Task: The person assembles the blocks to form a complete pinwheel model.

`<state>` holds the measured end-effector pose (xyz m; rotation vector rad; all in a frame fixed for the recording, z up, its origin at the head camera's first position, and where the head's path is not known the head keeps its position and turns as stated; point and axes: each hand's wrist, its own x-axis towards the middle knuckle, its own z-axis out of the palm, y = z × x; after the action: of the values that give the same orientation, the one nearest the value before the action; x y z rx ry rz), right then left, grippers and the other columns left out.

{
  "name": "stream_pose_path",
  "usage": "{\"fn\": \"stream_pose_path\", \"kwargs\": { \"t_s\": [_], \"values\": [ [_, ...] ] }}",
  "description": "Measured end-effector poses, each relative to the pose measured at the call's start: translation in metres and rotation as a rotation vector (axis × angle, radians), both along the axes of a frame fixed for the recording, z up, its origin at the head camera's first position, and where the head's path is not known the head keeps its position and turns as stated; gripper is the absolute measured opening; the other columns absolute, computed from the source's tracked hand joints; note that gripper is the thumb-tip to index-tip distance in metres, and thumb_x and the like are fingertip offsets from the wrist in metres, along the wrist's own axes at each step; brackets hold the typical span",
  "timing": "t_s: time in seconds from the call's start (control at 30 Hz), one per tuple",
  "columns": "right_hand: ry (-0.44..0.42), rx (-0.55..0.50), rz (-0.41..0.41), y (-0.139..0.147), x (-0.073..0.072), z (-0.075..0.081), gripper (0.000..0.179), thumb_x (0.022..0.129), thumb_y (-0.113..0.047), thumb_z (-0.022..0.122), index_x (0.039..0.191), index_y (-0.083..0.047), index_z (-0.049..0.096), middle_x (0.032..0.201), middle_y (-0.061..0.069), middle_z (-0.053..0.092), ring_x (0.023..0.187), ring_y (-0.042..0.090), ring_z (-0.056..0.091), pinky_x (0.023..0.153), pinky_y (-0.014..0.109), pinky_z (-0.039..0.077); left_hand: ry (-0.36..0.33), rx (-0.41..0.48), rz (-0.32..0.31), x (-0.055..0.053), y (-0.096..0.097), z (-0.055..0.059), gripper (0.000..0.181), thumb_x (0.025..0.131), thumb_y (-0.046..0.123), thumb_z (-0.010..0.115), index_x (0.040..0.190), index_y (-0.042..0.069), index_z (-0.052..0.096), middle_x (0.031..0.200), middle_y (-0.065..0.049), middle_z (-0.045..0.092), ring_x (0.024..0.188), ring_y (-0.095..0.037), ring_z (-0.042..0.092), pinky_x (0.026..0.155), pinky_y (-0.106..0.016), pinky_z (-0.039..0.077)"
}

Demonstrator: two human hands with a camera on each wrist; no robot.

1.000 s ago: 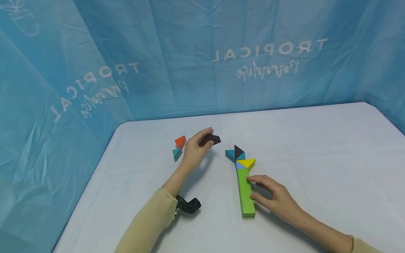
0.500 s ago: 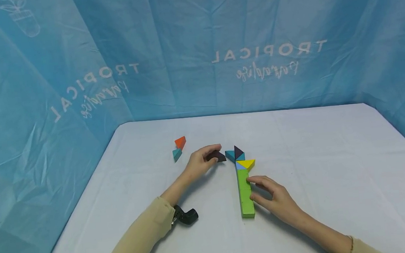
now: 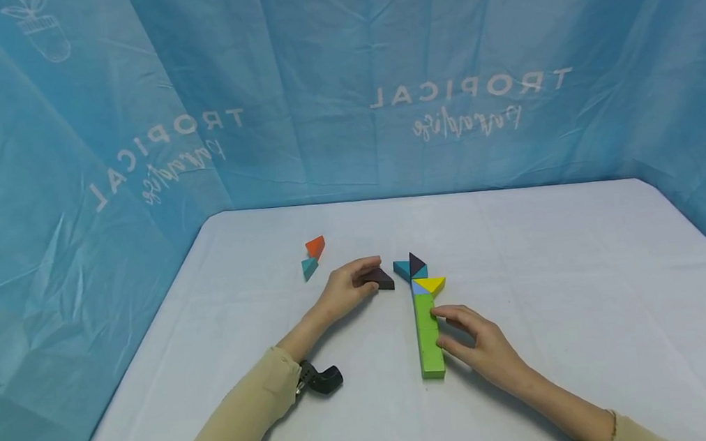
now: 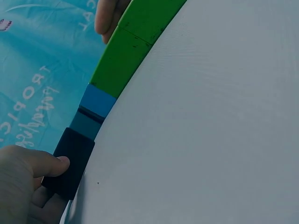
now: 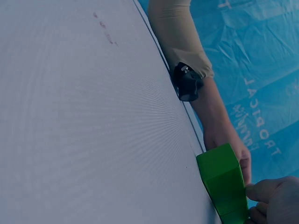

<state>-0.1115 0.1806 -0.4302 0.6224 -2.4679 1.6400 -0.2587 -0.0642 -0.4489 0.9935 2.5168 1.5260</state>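
Note:
My left hand (image 3: 342, 293) pinches a dark triangular block (image 3: 382, 281) between thumb and fingers, low over the table. A small gap separates it from teal pieces (image 3: 400, 268) with another dark triangle (image 3: 416, 265) against them. Below these, a yellow triangle (image 3: 432, 283) and a light blue triangle (image 3: 418, 289) meet the top of a column of two green blocks (image 3: 430, 347). Relaxed fingers of my right hand (image 3: 484, 349) rest at the column's right side. In the right wrist view, the thumb touches the green block (image 5: 224, 182).
An orange triangle (image 3: 315, 246) and a small teal triangle (image 3: 309, 268) lie to the left of the hands. A white-covered table (image 3: 557, 251) carries everything. Blue printed curtains (image 3: 328, 75) hang behind it and at the sides.
My left hand has come down and nearer with the dark block, from above the table to beside the teal pieces. My right hand has stayed at the green column.

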Motion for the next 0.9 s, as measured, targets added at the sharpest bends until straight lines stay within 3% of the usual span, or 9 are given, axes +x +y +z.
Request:
{"fn": "stream_pose_path", "kwargs": {
  "t_s": [0.07,0.1,0.33,0.77,0.9],
  "values": [
    [-0.003,-0.002,0.002,-0.002,0.003,0.01,0.04,0.084,0.006,0.067,0.122,0.008,0.054,0.122,0.02,0.056,0.118,0.034,0.05,0.098,0.04,0.04,-0.001,-0.001,0.016,-0.001,0.001,0.0,0.045,0.085,-0.006,0.065,0.129,-0.004,0.053,0.126,-0.017,0.057,0.113,-0.026,0.056,0.091,-0.026,0.047],
    [0.0,-0.003,0.005,-0.002,0.003,0.01,0.04,0.084,0.006,0.067,0.122,0.008,0.054,0.123,0.021,0.055,0.118,0.034,0.049,0.098,0.04,0.04,0.006,-0.006,0.03,-0.004,0.002,-0.005,0.045,0.085,-0.004,0.066,0.128,-0.003,0.054,0.125,-0.014,0.058,0.113,-0.024,0.057,0.09,-0.024,0.047],
    [-0.019,-0.009,0.006,-0.002,0.003,0.01,0.04,0.084,0.005,0.067,0.122,0.008,0.054,0.123,0.02,0.055,0.119,0.033,0.049,0.098,0.04,0.04,0.023,-0.04,0.092,-0.007,0.012,-0.005,0.044,0.084,-0.003,0.068,0.127,-0.002,0.056,0.123,-0.012,0.06,0.114,-0.022,0.056,0.09,-0.023,0.047],
    [0.002,0.009,0.005,-0.002,0.003,0.009,0.041,0.084,0.006,0.067,0.122,0.008,0.054,0.123,0.021,0.055,0.118,0.035,0.049,0.097,0.04,0.041,-0.045,0.02,0.074,-0.009,0.025,-0.005,0.046,0.083,-0.005,0.068,0.127,-0.004,0.055,0.124,-0.014,0.059,0.113,-0.022,0.057,0.089,-0.022,0.047],
    [0.006,0.002,0.002,0.001,-0.002,-0.006,0.042,0.084,0.004,0.067,0.124,0.005,0.054,0.124,0.017,0.055,0.119,0.033,0.049,0.098,0.038,0.04,-0.053,0.013,0.079,-0.008,0.027,-0.006,0.046,0.083,-0.004,0.068,0.128,-0.002,0.055,0.124,-0.012,0.059,0.113,-0.021,0.057,0.089,-0.022,0.047]
  ]
}}
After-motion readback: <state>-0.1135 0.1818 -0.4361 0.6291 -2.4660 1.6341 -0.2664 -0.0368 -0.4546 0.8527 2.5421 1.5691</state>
